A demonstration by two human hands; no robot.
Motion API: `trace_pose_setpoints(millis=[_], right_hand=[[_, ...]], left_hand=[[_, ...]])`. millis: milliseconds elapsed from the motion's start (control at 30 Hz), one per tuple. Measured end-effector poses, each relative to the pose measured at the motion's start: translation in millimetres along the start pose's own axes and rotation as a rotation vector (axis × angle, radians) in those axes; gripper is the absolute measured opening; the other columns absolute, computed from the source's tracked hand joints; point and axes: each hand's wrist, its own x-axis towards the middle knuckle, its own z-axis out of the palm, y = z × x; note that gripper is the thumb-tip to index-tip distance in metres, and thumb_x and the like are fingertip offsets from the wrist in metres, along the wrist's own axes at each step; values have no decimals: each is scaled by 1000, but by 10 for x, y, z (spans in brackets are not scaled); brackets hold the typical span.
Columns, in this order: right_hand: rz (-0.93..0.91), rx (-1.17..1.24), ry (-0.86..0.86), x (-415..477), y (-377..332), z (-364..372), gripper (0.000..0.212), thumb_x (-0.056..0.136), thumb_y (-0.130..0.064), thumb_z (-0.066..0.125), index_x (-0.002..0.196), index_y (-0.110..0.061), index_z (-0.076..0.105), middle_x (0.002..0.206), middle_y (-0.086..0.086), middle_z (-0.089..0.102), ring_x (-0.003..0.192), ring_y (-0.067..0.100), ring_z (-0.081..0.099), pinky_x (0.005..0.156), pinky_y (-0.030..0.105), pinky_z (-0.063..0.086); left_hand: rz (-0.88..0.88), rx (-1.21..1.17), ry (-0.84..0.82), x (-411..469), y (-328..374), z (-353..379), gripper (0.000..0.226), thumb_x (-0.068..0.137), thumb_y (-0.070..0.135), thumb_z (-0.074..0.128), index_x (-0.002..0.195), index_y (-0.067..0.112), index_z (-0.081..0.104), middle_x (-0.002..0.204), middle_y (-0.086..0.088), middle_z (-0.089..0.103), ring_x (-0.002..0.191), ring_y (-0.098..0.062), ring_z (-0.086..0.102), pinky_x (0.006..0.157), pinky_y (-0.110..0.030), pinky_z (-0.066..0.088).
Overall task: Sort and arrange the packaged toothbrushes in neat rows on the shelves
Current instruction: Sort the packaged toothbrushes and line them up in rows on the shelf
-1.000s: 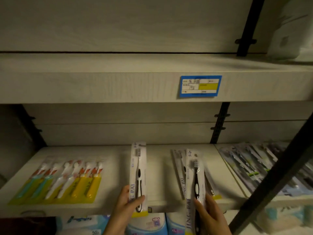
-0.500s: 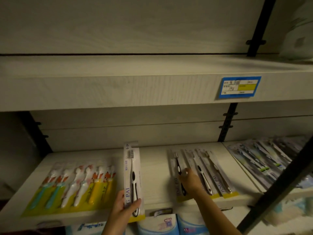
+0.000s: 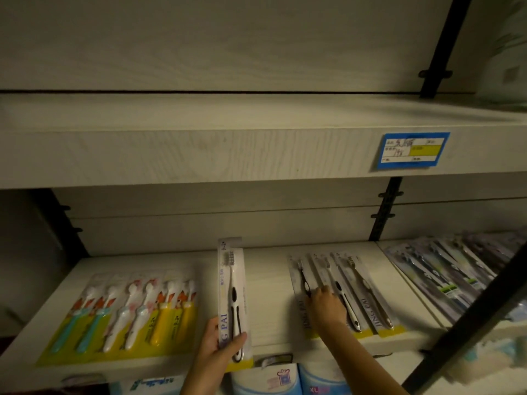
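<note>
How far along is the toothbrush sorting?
Done: colourful packs lined up left; three packs side by side centre. In hand: left hand holds a fourth pack, right hand rests on those three. Left: placing it, tidying the overlapping pile far right.

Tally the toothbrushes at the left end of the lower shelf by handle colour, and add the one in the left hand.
Teal-handled brushes: 2
White-handled brushes: 2
Yellow-handled brushes: 2
White-and-black brush, in its pack, held by the left hand: 1
Total: 7
</note>
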Motion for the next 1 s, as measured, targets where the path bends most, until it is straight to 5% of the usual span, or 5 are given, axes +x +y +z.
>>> trace_pose_setpoints(millis=[100,400,600,800,1000], right_hand=[[-78,-16,74,-117,-48,-90,31,96,-32,43,124,-17,49,136,6,42,118,18,49,93,27,48],[-144,860,-90,-1076,-474,-232,34,83,-43,64,114,-36,51,91,-13,65,79,1,64,69,18,54],[-125,807,8,-967,-377,-235,16,82,-33,67,92,-32,55,71,-6,61,66,7,61,66,25,54],[-12,574,-25,-361,-322,-290,19,89,-30,59,77,-20,49,83,-2,60,77,14,57,70,30,49],[14,294,-112,-239,-307,-52,21,93,-30,47,74,-24,52,90,4,63,91,24,64,74,28,52]], left_hand=[[5,6,-31,-9,-13,49,31,76,-13,64,92,11,54,85,-12,67,77,-19,61,53,-10,50],[-15,79,-238,-85,-133,341,39,82,-10,58,110,16,51,101,-10,68,94,-19,67,70,-28,55],[6,148,-242,-119,-157,402,55,57,3,80,102,19,53,103,-10,64,86,-21,64,70,-23,54],[110,210,-90,-15,-44,224,41,63,25,77,96,20,53,102,-1,59,80,-14,57,68,-16,47],[62,201,-100,-39,-59,196,27,79,9,71,99,15,54,104,1,58,79,-12,56,59,-4,45]])
